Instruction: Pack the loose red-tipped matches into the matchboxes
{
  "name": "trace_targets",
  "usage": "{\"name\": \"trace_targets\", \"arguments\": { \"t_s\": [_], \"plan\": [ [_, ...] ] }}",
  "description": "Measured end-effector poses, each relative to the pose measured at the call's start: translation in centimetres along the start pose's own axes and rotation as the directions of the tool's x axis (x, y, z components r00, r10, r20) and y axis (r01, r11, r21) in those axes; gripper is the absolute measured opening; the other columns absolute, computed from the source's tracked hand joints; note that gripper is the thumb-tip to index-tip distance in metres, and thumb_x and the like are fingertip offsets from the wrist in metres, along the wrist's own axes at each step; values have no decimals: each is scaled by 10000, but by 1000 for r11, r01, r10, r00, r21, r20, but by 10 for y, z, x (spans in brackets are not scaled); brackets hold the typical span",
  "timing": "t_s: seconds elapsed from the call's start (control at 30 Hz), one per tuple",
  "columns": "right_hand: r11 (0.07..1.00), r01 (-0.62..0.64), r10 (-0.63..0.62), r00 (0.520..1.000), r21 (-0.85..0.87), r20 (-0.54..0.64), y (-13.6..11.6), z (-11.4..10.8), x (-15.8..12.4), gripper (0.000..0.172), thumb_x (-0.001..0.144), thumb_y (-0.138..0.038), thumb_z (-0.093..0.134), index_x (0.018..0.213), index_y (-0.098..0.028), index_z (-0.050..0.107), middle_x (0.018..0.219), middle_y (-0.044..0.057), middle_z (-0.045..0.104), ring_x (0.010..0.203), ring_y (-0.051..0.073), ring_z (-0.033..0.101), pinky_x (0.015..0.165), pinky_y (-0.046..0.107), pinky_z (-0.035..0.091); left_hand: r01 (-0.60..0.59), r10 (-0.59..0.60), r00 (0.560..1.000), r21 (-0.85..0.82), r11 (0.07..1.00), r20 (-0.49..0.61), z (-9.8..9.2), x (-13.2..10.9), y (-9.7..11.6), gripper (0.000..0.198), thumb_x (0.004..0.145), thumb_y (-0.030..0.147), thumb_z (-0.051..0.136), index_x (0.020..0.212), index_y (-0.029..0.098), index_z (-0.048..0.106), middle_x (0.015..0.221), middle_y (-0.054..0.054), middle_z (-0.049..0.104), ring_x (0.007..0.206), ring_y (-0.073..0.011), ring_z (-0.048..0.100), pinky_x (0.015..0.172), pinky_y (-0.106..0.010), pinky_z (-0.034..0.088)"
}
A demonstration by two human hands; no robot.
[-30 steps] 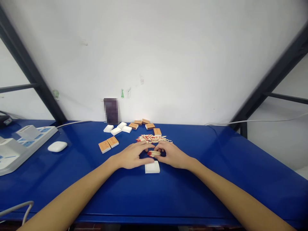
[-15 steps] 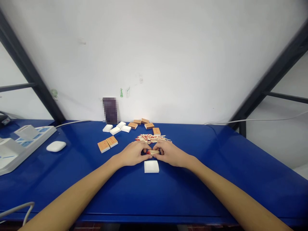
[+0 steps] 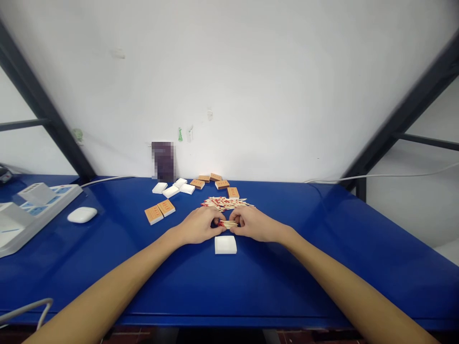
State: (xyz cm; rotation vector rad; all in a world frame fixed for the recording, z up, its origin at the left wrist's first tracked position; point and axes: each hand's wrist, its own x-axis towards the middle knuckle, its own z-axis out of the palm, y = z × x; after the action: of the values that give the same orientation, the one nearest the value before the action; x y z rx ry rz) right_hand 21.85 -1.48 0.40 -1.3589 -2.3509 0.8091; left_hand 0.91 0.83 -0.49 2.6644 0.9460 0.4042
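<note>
The blue table (image 3: 322, 267) fills the lower view, with a white power strip (image 3: 32, 210) at its far left edge. Over the table's middle the left hand (image 3: 196, 226) and right hand (image 3: 255, 224) meet, fingertips turned toward each other. Just behind them lies a loose heap of red-tipped matches (image 3: 227, 203), and to the left of that lie 2 orange box sleeves (image 3: 159, 211) side by side. An open white tray (image 3: 225, 244) sits just in front of the hands, on the near side, apart from them. The smallest thing is the bundle of matches (image 3: 227, 223), held level between the 2 hands just above the table. Both sets of fingers are curled closed on it, pinching it from either end. This looks like the squaring-up step, pressing the sticks into 1 tidy bunch. Any move from here calls for an even pinch on both ends, so that no stick splays or slips out.
</note>
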Motion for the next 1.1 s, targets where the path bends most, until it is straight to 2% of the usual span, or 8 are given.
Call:
{"name": "trace_targets", "arguments": {
  "t_s": [0.13, 0.5, 0.73, 1.1],
  "plan": [
    [1000, 8, -8, 1000, -10, 5, 1, 1, -1, 111, 812, -274, 607, 816, -163, 615, 719, -2, 603, 617, 121, 495, 538, 243, 350, 3, -3, 1000, -6, 1000, 2, -1, -1, 1, 160, 878, 317, 557, 875, 201, 668, 773, 5, 642, 695, -146, 553, 629, -253, 353],
    [996, 76, -80, 993, -56, -82, 7, 10, 1, 120, 800, -247, 606, 720, -178, 550, 640, -34, 523, 586, 108, 428, 531, 238, 310, 42, -42, 999, 39, 998, 6, 0, -2, 1, 196, 887, 353, 543, 928, 213, 673, 859, -26, 582, 802, -186, 564, 670, -274, 384],
    [997, 74, -75, 995, -17, -62, 4, 8, 0, 87, 801, -231, 596, 737, -175, 579, 612, -45, 508, 562, 100, 412, 529, 238, 297, 47, -48, 998, 51, 998, 31, -4, 2, 4, 175, 870, 316, 559, 910, 195, 680, 830, -30, 590, 762, -180, 559, 663, -279, 387],
    [994, 67, -75, 992, -84, -102, -1, 9, 0, 81, 777, -188, 596, 699, -166, 584, 647, -14, 586, 593, 115, 469, 546, 246, 316, 14, -17, 999, 79, 997, 37, -2, 3, 5, 153, 897, 282, 534, 913, 178, 646, 880, -44, 641, 804, -190, 587, 683, -279, 404]
  ]
}}
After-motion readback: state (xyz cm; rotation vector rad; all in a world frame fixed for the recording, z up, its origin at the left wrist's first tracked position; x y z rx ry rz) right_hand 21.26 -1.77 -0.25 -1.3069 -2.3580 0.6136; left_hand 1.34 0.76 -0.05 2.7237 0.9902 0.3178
